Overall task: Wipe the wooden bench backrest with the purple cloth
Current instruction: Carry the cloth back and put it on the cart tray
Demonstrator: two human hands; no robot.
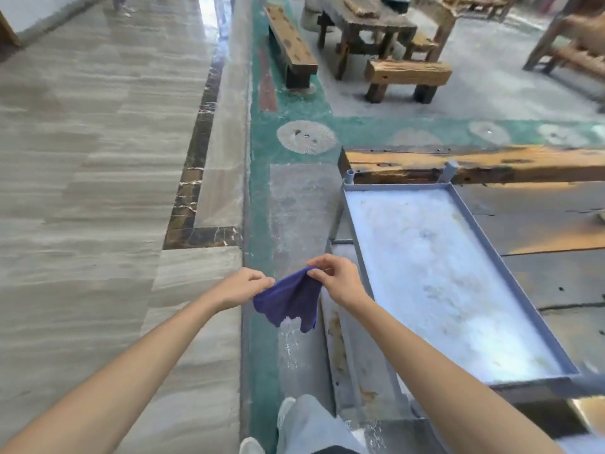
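Observation:
A purple cloth (pixel 289 299) hangs in the air between my two hands, above the floor. My left hand (pixel 245 285) pinches its left top corner and my right hand (pixel 337 276) pinches its right top corner, so the cloth droops below them. A long wooden beam (pixel 474 163) with orange patches runs across the right side, beyond a cart; whether it is the bench backrest I cannot tell. Both hands are well short of it.
A grey metal cart tray (pixel 458 194) stands right of my hands, between me and the beam. Wooden benches (pixel 407 73) and a rough table (pixel 366 21) stand at the back. Marble floor (pixel 98 191) spreads to the left. My leg and shoe (pixel 294 424) show at the bottom.

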